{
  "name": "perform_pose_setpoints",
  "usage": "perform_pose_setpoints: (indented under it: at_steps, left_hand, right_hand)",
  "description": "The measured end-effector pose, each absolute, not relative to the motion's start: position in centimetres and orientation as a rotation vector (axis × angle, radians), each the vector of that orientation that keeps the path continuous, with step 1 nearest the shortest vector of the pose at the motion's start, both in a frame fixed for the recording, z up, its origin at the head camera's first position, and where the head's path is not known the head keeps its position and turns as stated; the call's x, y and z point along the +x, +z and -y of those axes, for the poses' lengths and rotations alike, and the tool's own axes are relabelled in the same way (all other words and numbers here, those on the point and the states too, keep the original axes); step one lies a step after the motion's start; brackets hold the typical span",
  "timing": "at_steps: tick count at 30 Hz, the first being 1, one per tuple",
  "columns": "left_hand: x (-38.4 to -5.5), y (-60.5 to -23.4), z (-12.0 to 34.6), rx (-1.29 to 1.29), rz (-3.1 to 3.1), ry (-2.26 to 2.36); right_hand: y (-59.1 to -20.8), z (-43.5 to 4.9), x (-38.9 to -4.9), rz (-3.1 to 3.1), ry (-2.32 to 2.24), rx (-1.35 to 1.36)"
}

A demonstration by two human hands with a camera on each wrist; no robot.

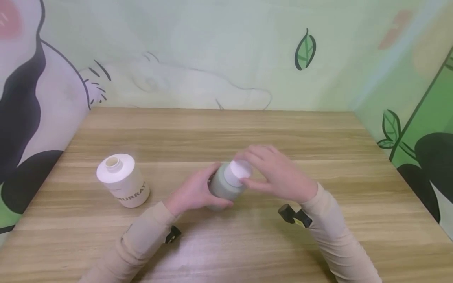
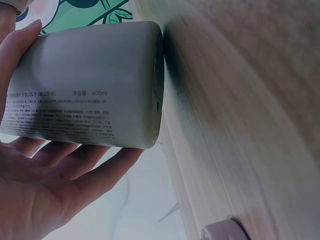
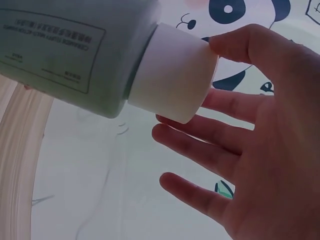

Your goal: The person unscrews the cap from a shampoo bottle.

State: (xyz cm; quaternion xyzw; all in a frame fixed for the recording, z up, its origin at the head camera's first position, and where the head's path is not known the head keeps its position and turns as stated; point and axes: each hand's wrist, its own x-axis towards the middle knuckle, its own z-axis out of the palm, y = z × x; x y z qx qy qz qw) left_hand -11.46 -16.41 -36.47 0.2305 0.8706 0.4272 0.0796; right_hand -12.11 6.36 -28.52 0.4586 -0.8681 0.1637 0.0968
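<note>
My left hand (image 1: 192, 194) is wrapped round the grey-green bottle (image 1: 223, 184), thumb on the near side and fingers round the far side, so the grip is only as wide as the body itself. I judge that I hold it this way to stop the body from turning while the other hand works at the top. The bottle leans, its white cap (image 1: 238, 173) tipped toward my right hand (image 1: 279, 175), which probably saves that wrist from reaching over. Its base is very near the table (image 1: 219, 133); whether an edge touches the wood I cannot tell.

My right hand has a narrow, light hold: the thumb is at the cap's outer rim and the nearest fingers come behind its opposite side, while the last fingers stand free and spread. That looks like a hold meant for turning or drawing rather than squeezing, though how hard I press does not show.

So the bottle lies between my two hands, body deep in the left palm's curve, cap at the right fingertips. The white bottle (image 1: 124, 181) stands upright on the left, its neck bare, well apart from both hands, perhaps to keep it clear of my elbows
</note>
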Motion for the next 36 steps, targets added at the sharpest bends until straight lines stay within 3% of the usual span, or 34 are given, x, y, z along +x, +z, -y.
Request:
perform_pose_setpoints:
  at_steps: [6,23,36]
  left_hand:
    - [-11.44,-36.28,16.3,0.679,-2.599,1.278]
    - [-11.39,-36.36,16.3,0.671,-2.612,1.28]
    - [-11.52,-36.54,16.28,0.68,-2.588,1.282]
  right_hand:
    - [-28.45,-6.56,-12.12,2.572,0.52,1.42]
    - [-28.53,-6.74,-12.14,2.656,0.426,1.275]
    - [-28.56,-7.17,-12.08,2.578,0.368,1.425]
